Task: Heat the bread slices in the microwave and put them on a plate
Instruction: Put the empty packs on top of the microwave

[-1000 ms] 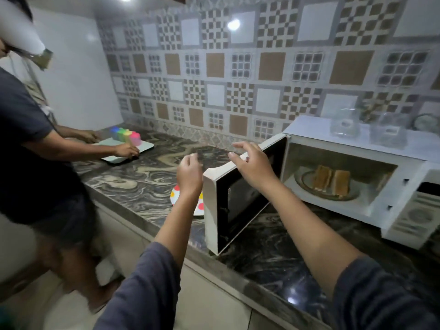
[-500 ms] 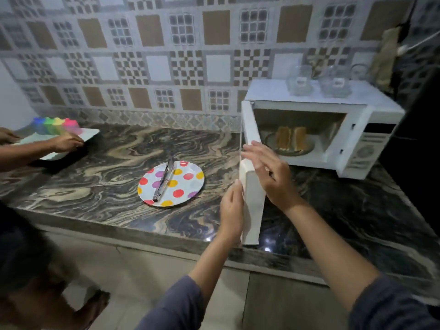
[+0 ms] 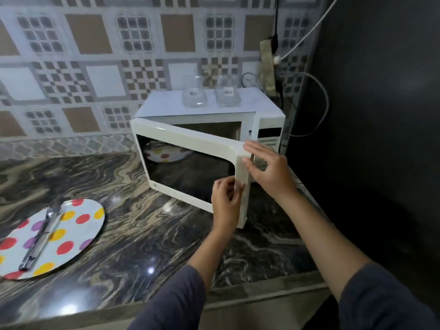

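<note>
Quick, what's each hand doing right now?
Left hand: fingers pinched on the free edge of the microwave door, low down.
Right hand: open, fingers spread against the same edge, higher up.

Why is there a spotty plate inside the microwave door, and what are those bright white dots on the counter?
Head view: the door glass is dark and shiny, so it mirrors the spotty plate lying on the counter; the white dots are lamp glare on polished stone; the picture's edges look soft and bent.
</note>
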Available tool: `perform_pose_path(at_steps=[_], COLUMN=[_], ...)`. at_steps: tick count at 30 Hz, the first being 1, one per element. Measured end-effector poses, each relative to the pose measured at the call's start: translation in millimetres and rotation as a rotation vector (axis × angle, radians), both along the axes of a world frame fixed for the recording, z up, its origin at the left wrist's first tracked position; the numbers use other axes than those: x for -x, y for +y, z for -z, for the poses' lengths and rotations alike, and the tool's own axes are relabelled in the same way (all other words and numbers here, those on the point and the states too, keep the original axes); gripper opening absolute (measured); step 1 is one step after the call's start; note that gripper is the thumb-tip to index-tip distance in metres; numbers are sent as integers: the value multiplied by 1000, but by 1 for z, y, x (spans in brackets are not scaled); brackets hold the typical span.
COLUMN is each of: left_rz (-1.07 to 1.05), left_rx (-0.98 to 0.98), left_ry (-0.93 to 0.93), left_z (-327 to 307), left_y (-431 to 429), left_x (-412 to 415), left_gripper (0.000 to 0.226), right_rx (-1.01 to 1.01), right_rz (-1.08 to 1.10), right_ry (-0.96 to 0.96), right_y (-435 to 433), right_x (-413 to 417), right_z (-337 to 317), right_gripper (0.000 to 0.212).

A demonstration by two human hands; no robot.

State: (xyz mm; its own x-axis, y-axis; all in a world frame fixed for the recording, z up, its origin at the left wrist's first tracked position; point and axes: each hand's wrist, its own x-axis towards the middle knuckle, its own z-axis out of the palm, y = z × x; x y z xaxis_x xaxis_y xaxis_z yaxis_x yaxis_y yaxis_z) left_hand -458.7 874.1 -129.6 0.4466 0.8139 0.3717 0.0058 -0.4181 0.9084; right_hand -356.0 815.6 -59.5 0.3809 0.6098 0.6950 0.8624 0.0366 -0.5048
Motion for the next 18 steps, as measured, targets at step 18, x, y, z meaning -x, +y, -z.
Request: perform_pose_path(at_steps=[18], left_rz=[73], left_rx=[62], left_ry=[136], left_z=[7], left_y=[84], left_x=[-151], left_gripper=[17], right_rx=[314], right_rz=[73], right_ry=[-219], right_y=[83], right_x=[-177], right_z=[-6], right_gripper=[78])
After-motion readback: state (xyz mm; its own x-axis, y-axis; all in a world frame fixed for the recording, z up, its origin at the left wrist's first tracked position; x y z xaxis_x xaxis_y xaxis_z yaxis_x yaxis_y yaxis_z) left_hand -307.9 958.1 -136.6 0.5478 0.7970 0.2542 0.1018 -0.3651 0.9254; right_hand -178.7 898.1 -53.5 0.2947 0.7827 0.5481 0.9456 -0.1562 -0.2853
